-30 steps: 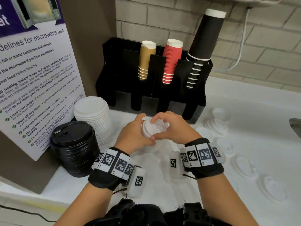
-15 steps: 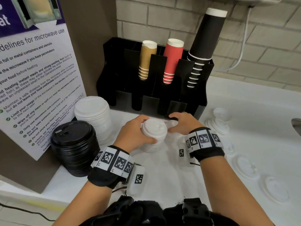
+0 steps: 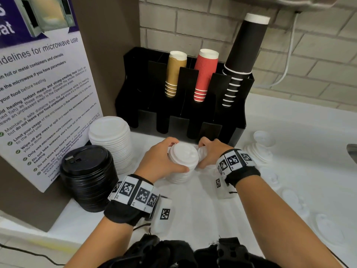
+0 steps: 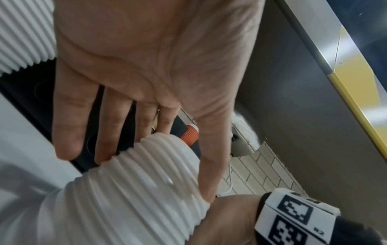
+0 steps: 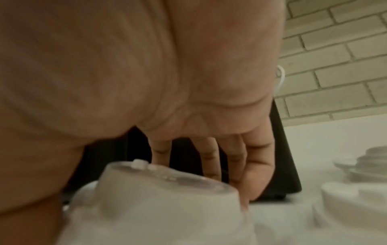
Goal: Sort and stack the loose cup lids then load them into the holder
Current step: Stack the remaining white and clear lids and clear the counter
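Now | left hand (image 3: pixel 162 161) wrapped round short stack of small white plastic dome lids (image 3: pixel 182 163) on white counter (image 3: pixel 193 209), before black holder (image 3: pixel 185 105) | right hand (image 3: pixel 210 151) curled on loose white lid (image 3: pixel 201 151) beside | light, slick, flexible; likely best gripped at ribbed rims

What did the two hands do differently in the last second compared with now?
The right hand left the top of the small white lid stack, where it had been pressing a lid on, and moved right to grasp another white lid beside it. The left hand kept holding the stack. The big white lid stack, black lid stack and cup holder stayed put.
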`<move>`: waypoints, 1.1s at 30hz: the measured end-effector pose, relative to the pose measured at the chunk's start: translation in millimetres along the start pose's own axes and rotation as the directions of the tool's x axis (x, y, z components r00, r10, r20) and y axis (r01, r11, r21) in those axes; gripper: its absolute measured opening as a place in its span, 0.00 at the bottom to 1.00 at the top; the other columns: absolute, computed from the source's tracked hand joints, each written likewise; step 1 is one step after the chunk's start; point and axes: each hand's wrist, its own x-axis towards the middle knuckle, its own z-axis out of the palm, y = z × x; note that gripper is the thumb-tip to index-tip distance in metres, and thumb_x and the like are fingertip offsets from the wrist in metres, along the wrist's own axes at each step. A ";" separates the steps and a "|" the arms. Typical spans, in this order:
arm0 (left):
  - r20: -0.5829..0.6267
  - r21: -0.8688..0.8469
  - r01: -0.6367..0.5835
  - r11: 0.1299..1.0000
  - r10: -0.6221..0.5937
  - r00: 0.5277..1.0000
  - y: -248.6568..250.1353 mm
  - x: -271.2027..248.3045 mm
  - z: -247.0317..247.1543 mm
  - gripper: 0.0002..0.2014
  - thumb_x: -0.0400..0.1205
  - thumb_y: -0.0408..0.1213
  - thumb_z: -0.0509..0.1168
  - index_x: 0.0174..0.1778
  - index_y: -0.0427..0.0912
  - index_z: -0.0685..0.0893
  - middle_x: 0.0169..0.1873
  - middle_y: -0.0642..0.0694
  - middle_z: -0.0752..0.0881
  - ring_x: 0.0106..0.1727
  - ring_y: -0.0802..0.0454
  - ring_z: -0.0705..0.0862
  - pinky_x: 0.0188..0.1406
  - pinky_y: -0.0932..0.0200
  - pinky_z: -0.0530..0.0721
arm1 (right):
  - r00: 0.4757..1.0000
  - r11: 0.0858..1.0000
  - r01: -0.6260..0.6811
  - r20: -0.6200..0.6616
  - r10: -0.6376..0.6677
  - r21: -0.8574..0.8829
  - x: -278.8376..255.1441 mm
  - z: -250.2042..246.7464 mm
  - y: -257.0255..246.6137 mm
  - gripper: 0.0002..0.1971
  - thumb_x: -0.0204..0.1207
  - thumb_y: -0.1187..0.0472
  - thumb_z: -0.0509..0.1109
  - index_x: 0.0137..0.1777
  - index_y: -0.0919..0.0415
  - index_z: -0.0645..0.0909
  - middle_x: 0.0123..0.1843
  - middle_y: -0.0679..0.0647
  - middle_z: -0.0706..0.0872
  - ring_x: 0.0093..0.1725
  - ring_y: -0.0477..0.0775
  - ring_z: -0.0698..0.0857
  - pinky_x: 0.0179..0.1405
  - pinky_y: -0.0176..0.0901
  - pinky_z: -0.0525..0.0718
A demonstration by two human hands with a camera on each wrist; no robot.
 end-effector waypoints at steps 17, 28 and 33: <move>-0.002 -0.011 -0.011 1.000 0.011 1.000 -1.9 -1.4 -0.4 0.41 0.61 0.45 0.84 0.70 0.54 0.75 0.60 0.59 0.81 0.59 0.55 0.83 0.58 0.54 0.84 | 0.887 0.753 0.460 -0.271 -0.373 0.470 -43.3 -0.7 -18.5 0.32 0.64 0.58 0.80 0.66 0.37 0.74 0.63 0.49 0.77 0.63 0.50 0.75 0.61 0.45 0.78; 0.016 -0.015 -0.052 0.999 0.052 0.999 -1.8 -2.4 -2.3 0.41 0.59 0.47 0.85 0.66 0.62 0.73 0.52 0.68 0.80 0.53 0.66 0.82 0.43 0.72 0.76 | 0.881 0.780 0.468 -0.291 -0.374 0.415 -36.8 5.5 -26.1 0.37 0.58 0.58 0.83 0.67 0.41 0.71 0.63 0.48 0.77 0.64 0.51 0.75 0.60 0.45 0.79; -0.018 0.000 -0.053 0.999 0.053 0.998 -1.5 -2.4 -2.5 0.40 0.62 0.51 0.83 0.71 0.57 0.76 0.60 0.64 0.81 0.57 0.59 0.82 0.54 0.63 0.80 | 0.871 0.682 0.482 -0.387 -0.303 0.550 -44.7 -3.0 -12.3 0.35 0.60 0.48 0.84 0.66 0.41 0.71 0.57 0.40 0.81 0.56 0.41 0.82 0.50 0.31 0.80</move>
